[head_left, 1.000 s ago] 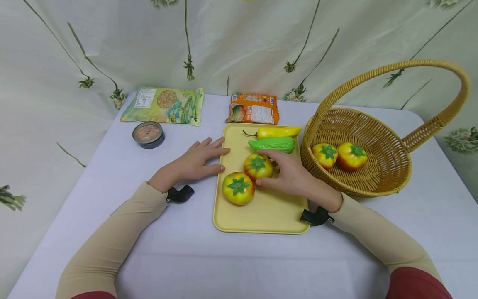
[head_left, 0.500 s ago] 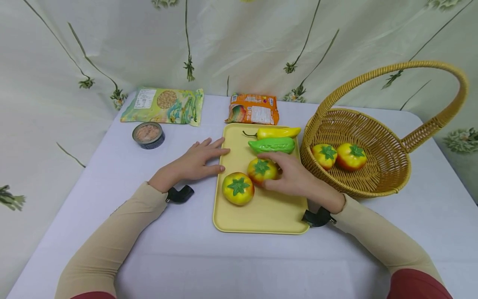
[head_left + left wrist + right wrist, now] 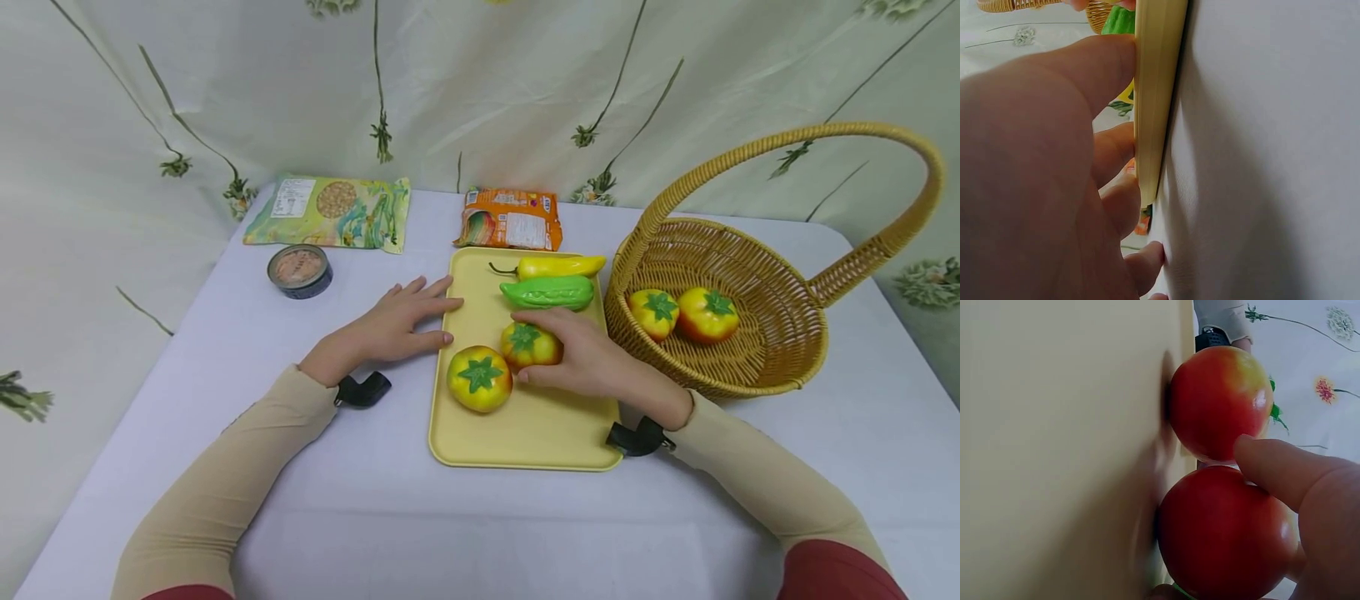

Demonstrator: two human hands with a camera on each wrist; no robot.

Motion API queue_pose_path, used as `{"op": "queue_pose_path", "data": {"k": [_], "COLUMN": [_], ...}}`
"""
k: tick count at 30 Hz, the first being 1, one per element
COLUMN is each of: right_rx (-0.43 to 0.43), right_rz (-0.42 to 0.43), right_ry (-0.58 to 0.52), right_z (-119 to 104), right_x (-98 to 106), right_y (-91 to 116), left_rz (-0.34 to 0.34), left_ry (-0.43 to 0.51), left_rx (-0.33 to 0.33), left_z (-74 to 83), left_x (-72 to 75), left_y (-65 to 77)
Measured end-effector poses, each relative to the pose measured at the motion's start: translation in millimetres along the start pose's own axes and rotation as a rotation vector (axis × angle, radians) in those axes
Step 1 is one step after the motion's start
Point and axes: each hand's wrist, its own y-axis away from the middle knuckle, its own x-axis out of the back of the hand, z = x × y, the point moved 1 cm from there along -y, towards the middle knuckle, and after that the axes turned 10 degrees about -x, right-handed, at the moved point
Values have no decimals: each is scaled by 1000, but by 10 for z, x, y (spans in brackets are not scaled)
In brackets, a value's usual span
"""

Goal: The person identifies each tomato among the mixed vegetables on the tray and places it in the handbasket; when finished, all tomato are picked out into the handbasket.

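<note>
In the head view, my right hand (image 3: 581, 354) reaches over a yellow tray (image 3: 525, 437), its thumb and fingers round a yellow-red tomato (image 3: 531, 346) with a green star-shaped top. That tomato still sits low at the tray; the right wrist view shows its red side (image 3: 1222, 531), with the thumb (image 3: 1272, 465) along it. A second tomato (image 3: 480, 379) lies right beside it, to the left. My left hand (image 3: 397, 325) is spread flat, thumb and fingertips at the tray's left edge. The left wrist view shows these fingers against the tray wall (image 3: 1157, 94).
A yellow pepper (image 3: 561, 267) and a green bumpy vegetable (image 3: 547, 292) lie at the tray's far end. To the right stands a tall-handled wicker basket (image 3: 780, 333) holding two tomatoes (image 3: 707, 317). Behind are an orange packet (image 3: 510, 218), a green bag (image 3: 330, 211) and a can (image 3: 300, 271).
My right hand has shifted the held tomato slightly to the right and nearer to me, and its thumb has moved a little left. The left hand has stayed still.
</note>
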Motion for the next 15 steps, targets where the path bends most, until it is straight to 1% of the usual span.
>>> {"op": "queue_pose_path", "data": {"k": [9, 15], "right_rx": [-14, -12], "right_rz": [30, 45], "right_ry": [-9, -13], "right_z": [2, 1], "right_x": [-19, -26], "right_y": [-29, -34], "left_rz": [3, 4], "left_ry": [-4, -2], "left_rx": [-8, 3], "left_z": [1, -3], "left_x": [10, -1], "left_y": [2, 0]}}
